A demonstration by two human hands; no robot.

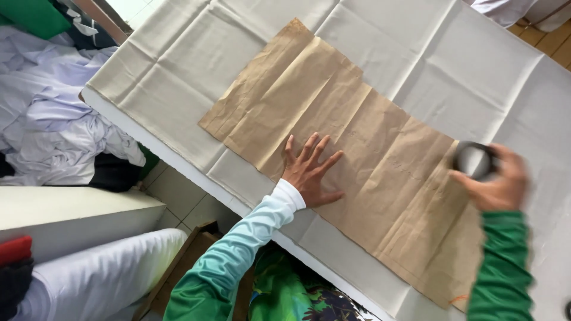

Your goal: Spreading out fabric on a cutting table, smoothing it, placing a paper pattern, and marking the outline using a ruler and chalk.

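Note:
A long creased sheet of brown paper (333, 137) lies flat on a table covered with a pale cloth (178, 71). My left hand (309, 169) is spread flat on the paper near its middle, fingers apart, pressing it down. My right hand (496, 178), blurred with motion, grips a dark ring-shaped roll of tape (474, 159) over the paper's right part. Both sleeves are green, and the left one fades to white at the cuff.
A heap of white and pale lilac cloth (53, 113) lies left of the table. A white bench (71, 217) and a white roll (101, 279) sit lower left, with a cardboard box (184, 267) on the tiled floor.

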